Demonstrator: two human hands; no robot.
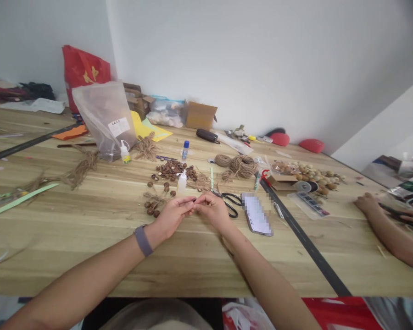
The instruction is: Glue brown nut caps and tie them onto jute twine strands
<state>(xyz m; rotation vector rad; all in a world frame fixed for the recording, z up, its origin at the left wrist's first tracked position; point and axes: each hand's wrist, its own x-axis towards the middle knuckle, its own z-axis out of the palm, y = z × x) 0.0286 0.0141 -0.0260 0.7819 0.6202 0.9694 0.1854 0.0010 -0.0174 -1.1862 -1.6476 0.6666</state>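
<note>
My left hand and my right hand meet fingertip to fingertip above the table. Both are closed in a pinch around something small and dark, mostly hidden by the fingers. Just beyond them stands a white glue bottle. Behind it lies a pile of brown nut shells, and a smaller cluster of brown shells with twine strands is left of my left hand. Black-handled scissors lie beside my right hand.
A phone lies right of the scissors. Twine coils and a blue-capped bottle are farther back. A plastic bag stands at left beside another glue bottle. Another person's arm rests at right.
</note>
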